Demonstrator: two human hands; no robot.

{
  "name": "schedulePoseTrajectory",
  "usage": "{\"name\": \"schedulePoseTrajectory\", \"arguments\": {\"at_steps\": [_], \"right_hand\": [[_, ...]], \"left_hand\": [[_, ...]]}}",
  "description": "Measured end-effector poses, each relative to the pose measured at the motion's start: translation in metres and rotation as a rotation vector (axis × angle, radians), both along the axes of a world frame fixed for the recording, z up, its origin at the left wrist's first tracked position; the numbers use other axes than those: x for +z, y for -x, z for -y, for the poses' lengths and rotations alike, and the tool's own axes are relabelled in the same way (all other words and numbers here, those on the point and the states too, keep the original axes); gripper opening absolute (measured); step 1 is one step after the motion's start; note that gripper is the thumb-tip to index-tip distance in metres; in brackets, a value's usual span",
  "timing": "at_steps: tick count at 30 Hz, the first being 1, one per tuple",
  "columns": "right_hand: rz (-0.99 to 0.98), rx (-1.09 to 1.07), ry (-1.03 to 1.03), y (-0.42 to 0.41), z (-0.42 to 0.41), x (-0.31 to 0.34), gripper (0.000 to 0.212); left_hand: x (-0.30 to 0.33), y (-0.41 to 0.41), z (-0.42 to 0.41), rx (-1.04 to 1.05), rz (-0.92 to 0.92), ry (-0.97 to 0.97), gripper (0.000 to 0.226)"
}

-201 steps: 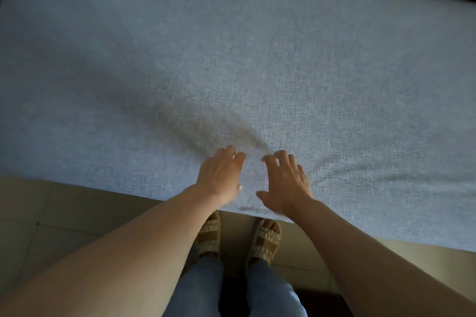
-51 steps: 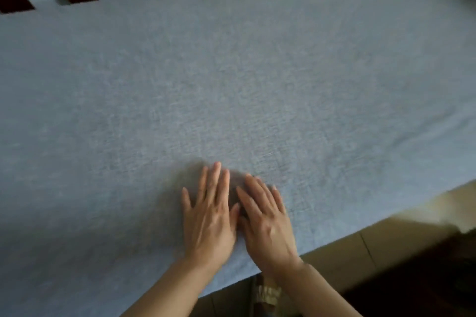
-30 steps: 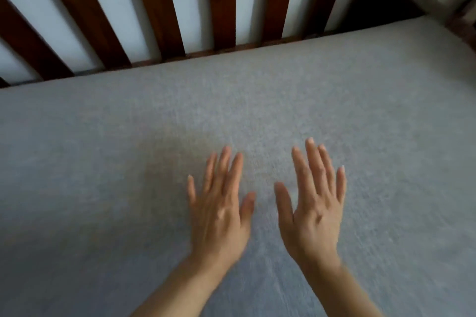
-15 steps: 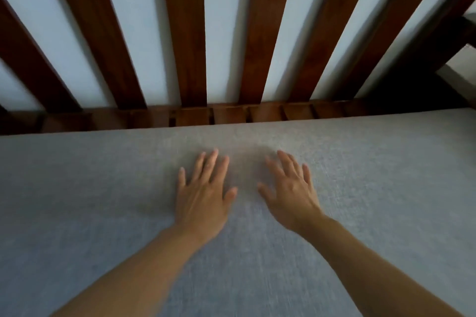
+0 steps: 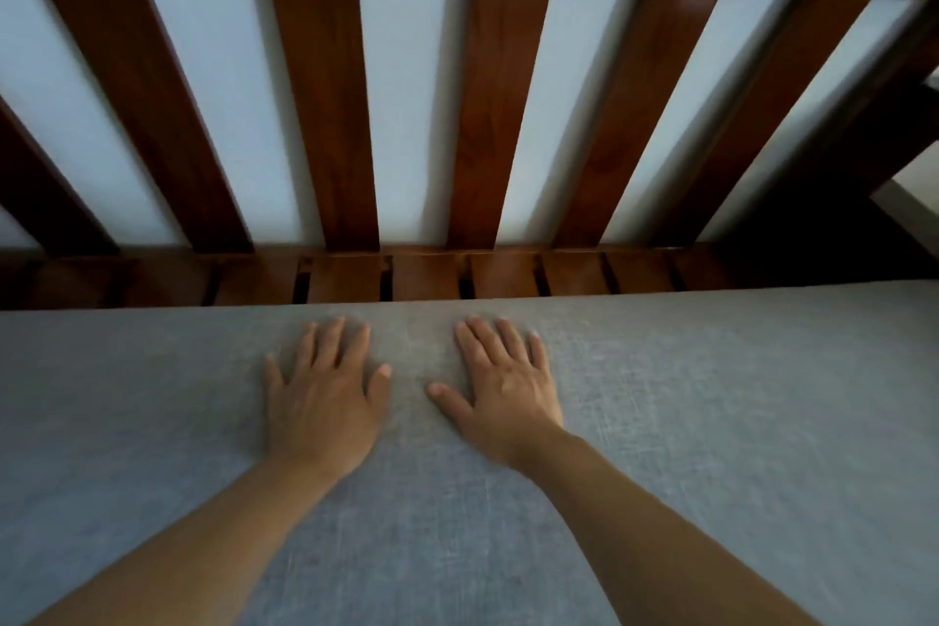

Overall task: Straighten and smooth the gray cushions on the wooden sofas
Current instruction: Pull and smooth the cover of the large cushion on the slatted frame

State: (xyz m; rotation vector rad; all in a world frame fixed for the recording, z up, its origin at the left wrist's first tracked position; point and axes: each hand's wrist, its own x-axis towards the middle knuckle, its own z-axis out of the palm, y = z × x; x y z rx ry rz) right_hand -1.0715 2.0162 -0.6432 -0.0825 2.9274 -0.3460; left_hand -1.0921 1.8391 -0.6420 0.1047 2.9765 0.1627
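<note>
I see the gray cushion (image 5: pixel 711 447) filling the whole near half of the scene, its far edge running left to right just short of the wooden backrest (image 5: pixel 325 92) of the sofa. Between that edge and the upright slats a strip of the slatted seat base (image 5: pixel 432 277) shows, bare wood with dark gaps. A pale wall (image 5: pixel 406 66) shows through the slats.

My left hand (image 5: pixel 322 397) lies palm down on the cushion near its far edge, fingers spread and pointing toward the backrest, thumb out to the right. My right hand (image 5: pixel 508 394) lies the same way just to the right of it, fingers fanned, thumb reaching left. The two thumbs are near each other but apart, with a band of fabric between them. Both hands are flat and open, closed on nothing, pressing on the cloth only. Both forearms come in from the near corners, bare.

The fabric around the hands looks flat, with only the weave showing and no fold I can make out. At the far right the sofa frame goes dark and I cannot tell its details.
</note>
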Motion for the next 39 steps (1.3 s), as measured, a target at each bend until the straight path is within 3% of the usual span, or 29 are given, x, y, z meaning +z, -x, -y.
{"name": "schedulePoseTrajectory", "arguments": {"at_steps": [2, 5, 6, 8, 10, 13, 17, 20, 21, 24, 25, 27, 29, 32, 33, 36, 39], "right_hand": [[-0.046, 0.0, 0.103, 0.004, -0.016, 0.019, 0.068], [-0.418, -0.121, 0.144, -0.001, -0.077, 0.029, 0.056], [-0.443, -0.137, 0.101, -0.007, -0.104, 0.024, 0.056], [-0.187, -0.015, -0.003, -0.02, -0.156, 0.01, 0.062], [-0.006, 0.041, 0.033, -0.014, -0.199, 0.01, 0.066], [-0.34, -0.159, 0.059, -0.021, -0.279, 0.02, 0.06], [-0.024, -0.107, -0.071, -0.048, -0.375, 0.007, 0.068], [-0.4, -0.389, -0.078, -0.058, -0.437, 0.02, 0.063], [-0.426, -0.468, -0.113, -0.072, -0.46, 0.017, 0.064], [-0.056, -0.487, -0.11, -0.119, -0.526, -0.003, 0.072], [-0.018, -0.496, -0.056, -0.128, -0.535, 0.002, 0.072], [-0.197, -0.624, -0.029, -0.152, -0.539, 0.01, 0.068], [-0.331, -0.713, -0.094, -0.189, -0.534, 0.009, 0.066], [-0.07, -0.631, -0.095, -0.222, -0.508, 0.002, 0.071], [-0.053, -0.609, -0.054, -0.219, -0.491, 0.007, 0.072], [-0.257, -0.431, -0.039, -0.228, -0.411, 0.006, 0.067], [-0.115, -0.404, -0.004, -0.242, -0.347, 0.002, 0.068]], "left_hand": [[0.013, 0.004, -0.024, 0.023, -0.081, -0.069, 0.063], [0.024, -0.002, -0.086, 0.05, -0.254, -0.278, 0.059], [0.019, -0.007, -0.105, 0.053, -0.234, -0.29, 0.059], [0.002, -0.018, -0.14, 0.032, -0.093, -0.112, 0.059], [0.003, -0.011, -0.168, 0.027, -0.048, -0.087, 0.061], [0.016, -0.011, -0.227, -0.062, -0.211, -0.224, 0.064], [0.001, -0.031, -0.317, -0.12, 0.047, -0.033, 0.077], [0.014, -0.038, -0.402, -0.177, -0.093, -0.218, 0.073], [0.012, -0.048, -0.431, -0.221, -0.139, -0.246, 0.071], [-0.008, -0.085, -0.497, -0.351, -0.017, -0.121, 0.07], [-0.011, -0.091, -0.508, -0.334, 0.019, -0.112, 0.071], [-0.004, -0.105, -0.514, -0.34, 0.016, -0.231, 0.072], [-0.002, -0.141, -0.507, -0.362, -0.101, -0.333, 0.071], [-0.008, -0.187, -0.484, -0.464, -0.064, -0.179, 0.074], [-0.007, -0.188, -0.476, -0.432, -0.049, -0.19, 0.071], [0.0, -0.192, -0.428, -0.288, -0.153, -0.301, 0.063], [-0.005, -0.214, -0.357, -0.308, -0.081, -0.149, 0.077]]}}
